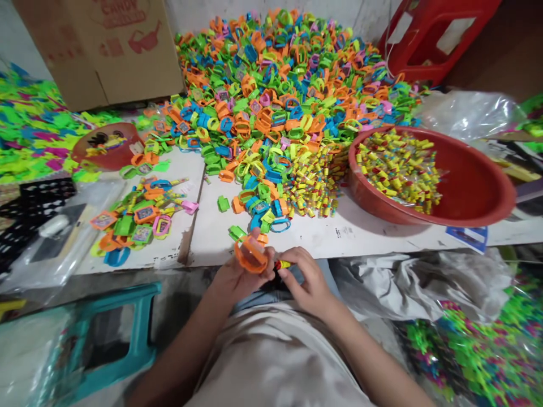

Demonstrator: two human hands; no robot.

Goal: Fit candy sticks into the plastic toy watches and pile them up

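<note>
An orange toy watch (251, 255) is held in my left hand (237, 280), fingers closed around it, just beyond the table's front edge. Close beside it, my right hand (309, 281) pinches a small yellow candy tube (282, 264) with a red end between thumb and fingertips. Ahead, a large heap of plastic toy watches (271, 102) in orange, green, blue and pink covers the back of the table. Yellow candy tubes (314, 181) lie piled at the heap's right front. A smaller group of watches (144, 217), some with tubes, sits to the left.
A red basin (475, 192) with candy tubes stands on the right. At the left are a cardboard box (123, 62), a small red bowl (85, 150) and a plastic bag (38, 265). A teal stool (146, 316) stands below left; a red stool (441, 39) is behind.
</note>
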